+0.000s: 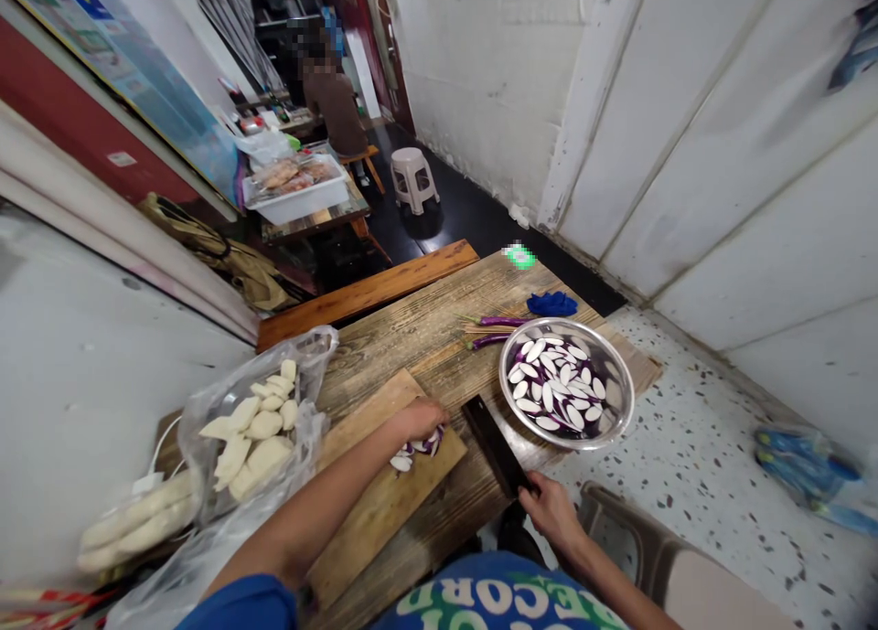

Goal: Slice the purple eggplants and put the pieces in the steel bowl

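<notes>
My left hand (pixel 420 418) curls over a small heap of sliced eggplant (pixel 402 463), purple-skinned and white inside, on a wooden cutting board (pixel 367 516). Its fingertips are partly hidden behind the hand. My right hand (pixel 551 509) grips the handle end of a dark, broad-bladed cleaver (pixel 494 443), whose blade extends over the table to the right of the board. Beyond it stands a steel bowl (pixel 626 401) of oval eggplant slices in water. Two long, whole-looking purple eggplants (pixel 502 321) lie by the bowl's far left side, beside thin wooden skewers (pixel 488 330).
At left, a clear plastic bag (pixel 319 342) holds pale peeled pieces (pixel 264 424). A crumpled blue cloth-like item (pixel 551 304) lies behind the bowl. A wooden bench (pixel 370 292), a plastic stool (pixel 412 180) and a seated person (pixel 337 109) are farther off. A chair (pixel 617 529) stands at right.
</notes>
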Demonstrator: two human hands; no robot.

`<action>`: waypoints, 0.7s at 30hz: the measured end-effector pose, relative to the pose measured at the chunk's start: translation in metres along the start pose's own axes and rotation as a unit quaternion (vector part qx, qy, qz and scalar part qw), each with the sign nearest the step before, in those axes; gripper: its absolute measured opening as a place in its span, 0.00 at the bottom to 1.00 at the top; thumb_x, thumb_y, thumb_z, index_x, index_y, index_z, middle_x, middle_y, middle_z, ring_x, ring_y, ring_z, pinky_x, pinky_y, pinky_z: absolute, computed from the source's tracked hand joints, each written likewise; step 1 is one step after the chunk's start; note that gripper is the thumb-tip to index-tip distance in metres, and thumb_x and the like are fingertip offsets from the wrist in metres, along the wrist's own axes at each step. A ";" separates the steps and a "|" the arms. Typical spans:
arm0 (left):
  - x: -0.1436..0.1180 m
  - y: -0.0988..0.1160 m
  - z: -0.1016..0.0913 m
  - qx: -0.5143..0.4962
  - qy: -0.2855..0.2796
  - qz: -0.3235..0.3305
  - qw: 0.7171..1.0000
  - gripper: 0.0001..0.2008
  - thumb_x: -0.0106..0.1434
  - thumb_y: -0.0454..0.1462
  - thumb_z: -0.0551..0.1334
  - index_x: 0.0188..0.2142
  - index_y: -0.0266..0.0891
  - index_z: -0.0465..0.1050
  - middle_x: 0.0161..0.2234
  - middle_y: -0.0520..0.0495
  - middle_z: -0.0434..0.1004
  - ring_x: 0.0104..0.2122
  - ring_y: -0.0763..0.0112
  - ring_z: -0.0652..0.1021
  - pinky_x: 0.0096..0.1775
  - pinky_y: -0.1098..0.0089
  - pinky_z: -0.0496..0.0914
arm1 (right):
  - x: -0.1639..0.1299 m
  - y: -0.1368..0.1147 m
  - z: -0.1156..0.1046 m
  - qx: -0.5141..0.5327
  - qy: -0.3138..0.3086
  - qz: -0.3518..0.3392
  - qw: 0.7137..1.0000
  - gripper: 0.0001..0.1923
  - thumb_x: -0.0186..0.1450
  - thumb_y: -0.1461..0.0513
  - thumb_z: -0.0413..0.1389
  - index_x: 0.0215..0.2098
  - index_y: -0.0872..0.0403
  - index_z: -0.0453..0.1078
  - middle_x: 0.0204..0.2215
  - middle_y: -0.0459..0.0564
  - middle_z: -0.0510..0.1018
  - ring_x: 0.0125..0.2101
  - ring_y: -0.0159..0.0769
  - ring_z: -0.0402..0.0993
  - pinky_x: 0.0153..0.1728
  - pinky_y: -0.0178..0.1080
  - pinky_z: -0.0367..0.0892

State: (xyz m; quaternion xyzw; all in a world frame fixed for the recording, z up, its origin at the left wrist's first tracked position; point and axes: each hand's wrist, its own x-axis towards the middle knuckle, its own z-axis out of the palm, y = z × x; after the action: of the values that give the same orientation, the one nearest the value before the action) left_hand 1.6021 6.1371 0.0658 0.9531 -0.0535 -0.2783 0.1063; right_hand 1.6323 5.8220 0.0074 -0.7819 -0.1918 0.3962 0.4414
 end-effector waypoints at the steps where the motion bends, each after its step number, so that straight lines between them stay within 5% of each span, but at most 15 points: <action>1: -0.010 -0.001 -0.001 0.000 -0.004 0.012 1.000 0.11 0.52 0.29 0.57 0.34 0.41 0.74 0.33 0.48 0.75 0.35 0.69 0.72 0.39 0.71 0.65 | 0.003 -0.003 0.004 0.053 -0.025 0.029 0.998 0.12 0.59 0.53 0.44 0.25 0.53 0.58 0.14 0.41 0.62 0.13 0.31 0.60 0.15 0.33 0.53; 7: -0.059 -0.004 0.009 -0.017 0.078 0.044 0.996 0.14 0.53 0.34 0.59 0.40 0.45 0.72 0.48 0.47 0.69 0.51 0.63 0.66 0.53 0.63 0.58 | 0.019 -0.007 0.035 0.220 -0.107 0.076 0.967 0.22 0.56 0.44 0.48 0.26 0.53 0.53 0.13 0.38 0.64 0.08 0.27 0.57 0.09 0.32 0.52; 11: -0.085 -0.002 0.039 -0.023 0.158 0.004 0.987 0.27 0.51 0.36 0.60 0.52 0.47 0.64 0.60 0.46 0.53 0.60 0.59 0.55 0.59 0.56 0.49 | 0.026 0.000 0.056 0.245 -0.105 0.073 0.961 0.25 0.55 0.41 0.49 0.28 0.54 0.55 0.13 0.38 0.64 0.08 0.27 0.58 0.09 0.32 0.53; 15: -0.096 0.000 0.070 -0.025 0.252 -0.023 0.967 0.20 0.59 0.39 0.55 0.52 0.46 0.65 0.60 0.45 0.54 0.60 0.62 0.55 0.60 0.55 0.50 | 0.032 0.000 0.074 0.272 -0.090 0.069 0.956 0.26 0.56 0.40 0.49 0.30 0.54 0.56 0.14 0.38 0.65 0.09 0.28 0.59 0.10 0.32 0.56; 18: -0.092 -0.004 0.086 -0.035 0.322 -0.086 0.942 0.19 0.61 0.43 0.56 0.52 0.45 0.65 0.60 0.44 0.54 0.60 0.60 0.54 0.59 0.54 0.50 | 0.041 -0.006 0.083 0.275 -0.090 0.060 0.955 0.25 0.56 0.41 0.49 0.30 0.54 0.56 0.14 0.38 0.65 0.09 0.28 0.59 0.10 0.33 0.57; 21: -0.084 -0.011 0.098 -0.047 0.368 -0.203 0.906 0.36 0.56 0.52 0.59 0.60 0.40 0.53 0.61 0.37 0.50 0.60 0.53 0.53 0.58 0.49 0.50 | 0.051 -0.017 0.092 0.263 -0.088 0.063 0.959 0.25 0.55 0.41 0.50 0.29 0.54 0.56 0.14 0.38 0.65 0.09 0.28 0.60 0.10 0.33 0.57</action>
State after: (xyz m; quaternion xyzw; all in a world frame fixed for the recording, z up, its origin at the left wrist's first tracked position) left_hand 1.4788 6.1446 0.0261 0.9720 0.1976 0.0742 0.1038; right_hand 1.5922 5.9135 -0.0287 -0.6109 -0.0698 0.5268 0.5869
